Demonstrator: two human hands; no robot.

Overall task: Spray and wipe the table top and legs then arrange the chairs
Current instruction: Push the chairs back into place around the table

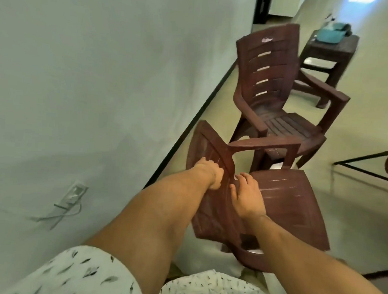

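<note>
A brown plastic armchair (283, 202) stands just in front of me, next to the wall. My left hand (209, 176) is closed around the top of its slatted backrest. My right hand (246, 199) rests on the backrest's inner side near the seat, fingers curled over the edge. A second brown armchair (276, 88) stands behind it along the wall, facing right. A small brown table (332, 50) is at the far right back, with a teal cloth (331, 34) lying on its top.
The pale wall (91, 88) runs along the left with a dark skirting line and a socket with loose wires (73, 194). A dark-framed glass table corner (364, 168) juts in at the right. Pale floor lies between the chairs and it.
</note>
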